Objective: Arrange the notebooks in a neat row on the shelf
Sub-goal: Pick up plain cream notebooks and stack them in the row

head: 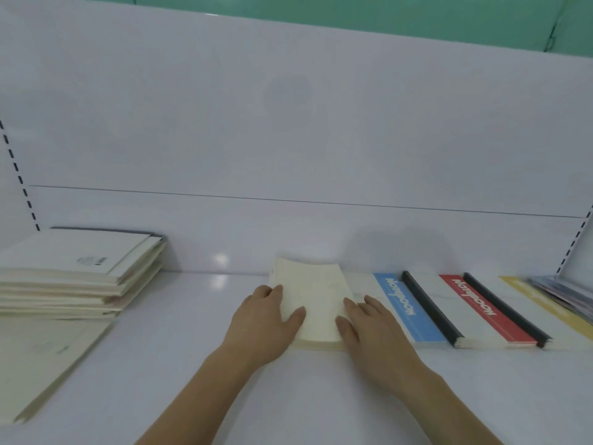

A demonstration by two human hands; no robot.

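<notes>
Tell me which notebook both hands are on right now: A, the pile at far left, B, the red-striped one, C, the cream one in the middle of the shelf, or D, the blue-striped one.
C: the left hand and right hand rest on either side of the cream notebook, beside the blue-striped notebook.

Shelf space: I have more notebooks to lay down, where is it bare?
Bare shelf lies between the cream stack and the cream notebook under both hands. Right of it, blue-striped and red-striped notebooks crowd together.
</notes>
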